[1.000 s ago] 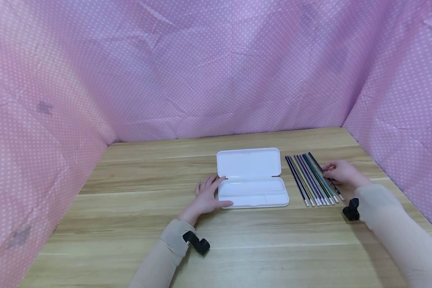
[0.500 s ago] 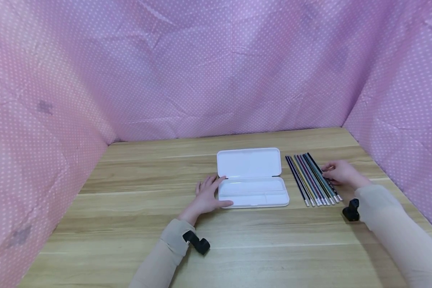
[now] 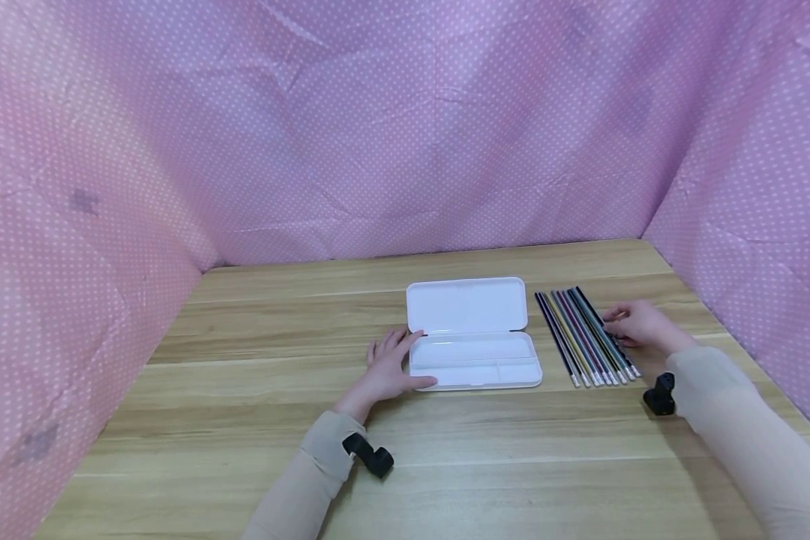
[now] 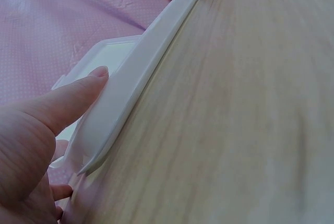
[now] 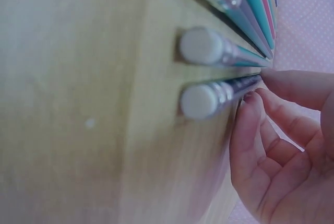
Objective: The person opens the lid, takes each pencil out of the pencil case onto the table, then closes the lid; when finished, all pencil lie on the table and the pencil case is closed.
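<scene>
A white pencil case (image 3: 475, 367) lies with its lid (image 3: 466, 304) folded back on the wooden table. My left hand (image 3: 383, 375) holds its left end, thumb on the front wall and index finger near the hinge corner. Further right, pencils (image 3: 580, 337) in several colours lie side by side, white eraser ends toward me. My right hand (image 3: 637, 325) pinches the rightmost one, a dark patterned pencil (image 5: 227, 89), between thumb and fingers; its eraser (image 5: 199, 102) rests just beside the neighbouring pencil's eraser (image 5: 201, 45). The hand partly hides the dark pencil's middle in the head view.
The table (image 3: 486, 465) extends in front of the case and to its left. Pink dotted cloth (image 3: 432, 135) hangs around the back and sides. A black wrist camera (image 3: 370, 454) sits on the left sleeve, another black camera (image 3: 660, 394) on the right.
The dark patterned pencil has slid slightly left with my right hand, closing most of the gap to the row. My left hand and the case have stayed put.
</scene>
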Action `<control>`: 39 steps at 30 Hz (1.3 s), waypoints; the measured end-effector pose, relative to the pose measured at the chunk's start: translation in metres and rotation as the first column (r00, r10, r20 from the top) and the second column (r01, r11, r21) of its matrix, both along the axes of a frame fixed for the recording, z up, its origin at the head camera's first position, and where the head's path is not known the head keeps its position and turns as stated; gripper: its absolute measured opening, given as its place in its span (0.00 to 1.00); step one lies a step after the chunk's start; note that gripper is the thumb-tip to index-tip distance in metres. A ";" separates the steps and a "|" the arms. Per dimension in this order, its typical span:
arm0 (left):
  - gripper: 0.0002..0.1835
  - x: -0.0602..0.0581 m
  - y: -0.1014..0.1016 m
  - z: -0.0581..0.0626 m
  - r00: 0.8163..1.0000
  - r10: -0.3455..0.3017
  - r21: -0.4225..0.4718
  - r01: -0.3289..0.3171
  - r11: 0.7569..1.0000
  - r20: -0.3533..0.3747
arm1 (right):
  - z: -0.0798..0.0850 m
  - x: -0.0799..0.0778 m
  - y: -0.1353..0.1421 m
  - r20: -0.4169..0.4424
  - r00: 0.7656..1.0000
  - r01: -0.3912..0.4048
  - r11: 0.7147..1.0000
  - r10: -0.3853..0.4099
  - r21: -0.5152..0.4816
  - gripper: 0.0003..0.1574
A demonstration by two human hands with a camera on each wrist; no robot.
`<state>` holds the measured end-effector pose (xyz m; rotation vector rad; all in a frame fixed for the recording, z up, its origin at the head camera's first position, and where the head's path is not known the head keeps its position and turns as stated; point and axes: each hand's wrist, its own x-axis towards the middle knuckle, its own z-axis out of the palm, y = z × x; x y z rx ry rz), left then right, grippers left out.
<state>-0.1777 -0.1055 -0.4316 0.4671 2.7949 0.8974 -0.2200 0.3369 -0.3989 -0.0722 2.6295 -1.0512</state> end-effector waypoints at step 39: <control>0.46 -0.001 0.000 -0.004 1.000 0.001 0.009 -0.001 1.000 -0.009 | 0.019 0.020 -0.122 -0.334 0.913 -0.209 0.972 0.233 0.108 0.10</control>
